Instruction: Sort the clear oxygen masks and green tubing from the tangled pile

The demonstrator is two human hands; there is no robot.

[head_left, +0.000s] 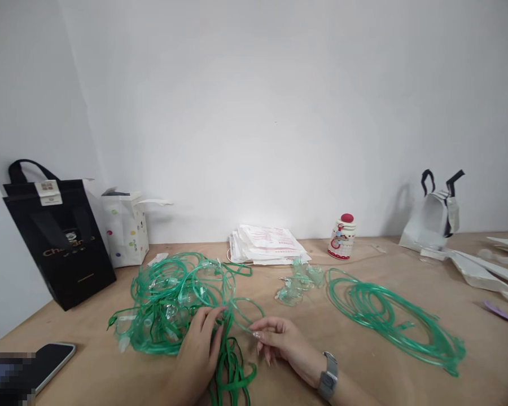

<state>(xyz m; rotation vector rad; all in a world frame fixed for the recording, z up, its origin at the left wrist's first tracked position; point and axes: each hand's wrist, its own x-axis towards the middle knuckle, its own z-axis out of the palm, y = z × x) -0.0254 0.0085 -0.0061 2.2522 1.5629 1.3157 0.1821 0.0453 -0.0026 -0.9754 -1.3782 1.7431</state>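
A tangled heap of clear green tubing (161,282) with clear plastic pieces and flat green straps (237,372) lies in front of me. My left hand (197,352) is at the heap's right side, fingers curled and thumb close to them around the green straps, which trail down toward the near edge. Exactly what sits between those fingertips is partly hidden. With thumb and forefinger, my right hand (285,343) pinches a thin green tube (248,304) that loops back to the heap. A metal-band watch (329,375) is on my right wrist.
Clear green masks (300,282) lie beyond my right hand, with coiled green tubing (389,316) to the right. Flat white packets (268,244) and a red-capped bottle (342,237) stand by the wall. A black bag (63,242), a dotted bag (127,228) and a phone (46,363) are left.
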